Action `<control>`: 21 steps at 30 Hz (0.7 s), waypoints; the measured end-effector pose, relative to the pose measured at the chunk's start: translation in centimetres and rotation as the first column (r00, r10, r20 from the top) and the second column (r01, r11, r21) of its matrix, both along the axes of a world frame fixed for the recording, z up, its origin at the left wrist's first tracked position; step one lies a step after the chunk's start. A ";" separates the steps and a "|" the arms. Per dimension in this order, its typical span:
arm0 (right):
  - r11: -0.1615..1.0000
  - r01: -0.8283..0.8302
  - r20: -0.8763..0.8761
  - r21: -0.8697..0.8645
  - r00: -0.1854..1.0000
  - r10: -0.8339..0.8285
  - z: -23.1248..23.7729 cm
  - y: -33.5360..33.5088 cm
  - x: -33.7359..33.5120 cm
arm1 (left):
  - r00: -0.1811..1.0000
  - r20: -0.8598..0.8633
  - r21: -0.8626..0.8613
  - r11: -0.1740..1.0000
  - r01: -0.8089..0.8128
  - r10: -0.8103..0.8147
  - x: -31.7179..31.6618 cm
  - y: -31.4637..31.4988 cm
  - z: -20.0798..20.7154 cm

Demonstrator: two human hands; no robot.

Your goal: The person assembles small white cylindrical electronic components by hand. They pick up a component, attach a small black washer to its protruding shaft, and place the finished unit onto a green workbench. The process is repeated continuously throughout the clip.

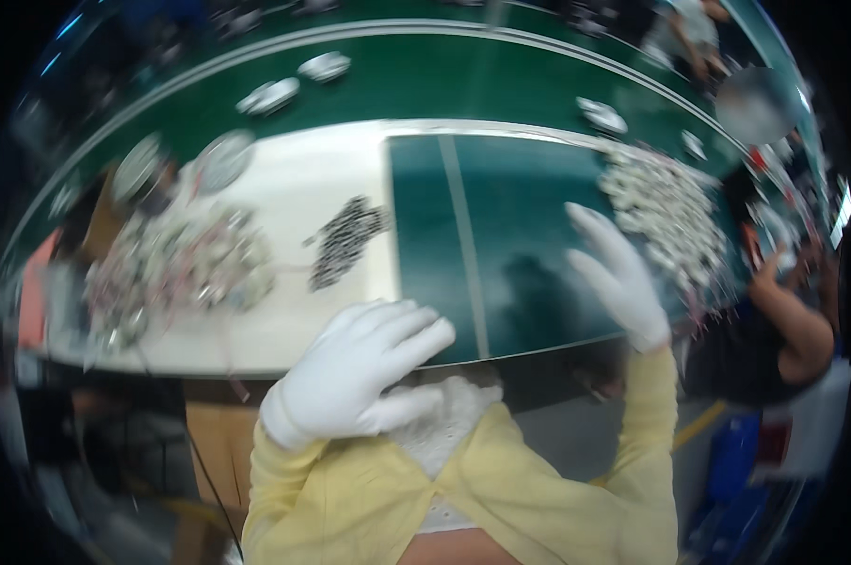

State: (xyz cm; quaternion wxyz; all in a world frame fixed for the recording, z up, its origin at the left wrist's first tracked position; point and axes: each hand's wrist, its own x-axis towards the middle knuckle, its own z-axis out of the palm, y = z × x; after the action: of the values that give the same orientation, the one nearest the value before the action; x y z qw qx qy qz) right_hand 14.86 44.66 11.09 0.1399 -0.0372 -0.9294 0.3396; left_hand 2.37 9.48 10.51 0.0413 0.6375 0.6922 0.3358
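Note:
My left hand (364,372), in a white glove, hovers by the table's front edge. Its fingers are stretched out, the thumb stands apart, and nothing shows in it. My right hand (620,278), gloved the same way, is over the right part of the green mat (425,226) with fingers spread and nothing held. Closest to it is a heap of small white parts with thin reddish wires (666,212); their exact kind is blurred. Left of the mat, a cluster of small dark pieces (348,240) lies on the white tabletop (322,169).
A second heap of pale parts with pinkish wires (185,259) covers the left side, with round clear containers (225,162) behind it. A green conveyor belt (425,75) beyond carries several white items (324,66). At right, a co-worker's bare arm (793,325) reaches in.

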 end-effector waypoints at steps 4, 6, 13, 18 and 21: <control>0.979 -0.175 -0.331 -0.104 0.935 0.131 4.5 -6.8 -0.6 | 0.945 0.052 0.245 0.913 -0.326 0.323 -0.1 -4.4 1.7; 0.947 -0.319 -0.490 -0.034 0.831 0.263 7.1 -10.5 -3.0 | 0.892 0.167 0.416 0.790 -0.450 0.421 0.7 -6.5 3.8; 0.832 -0.542 -0.579 0.122 0.642 0.503 11.9 -15.6 -11.0 | 0.856 0.451 0.685 0.518 -0.513 0.251 -0.9 -5.2 4.3; 0.844 -0.528 -0.514 0.098 0.699 0.497 11.5 -15.0 -13.9 | 0.781 0.602 0.651 0.463 -0.602 0.168 -3.1 -5.4 5.2; 0.808 -0.585 -0.536 0.070 0.661 0.525 10.0 -15.5 -15.3 | 0.774 0.610 0.661 0.430 -0.615 0.169 -2.9 -5.8 4.3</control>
State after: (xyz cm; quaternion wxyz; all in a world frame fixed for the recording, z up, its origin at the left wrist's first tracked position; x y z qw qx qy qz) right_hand -0.48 29.18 21.13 0.2788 0.3360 -0.7997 0.4122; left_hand -0.52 3.72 14.81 -0.1889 0.2921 0.5468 0.7616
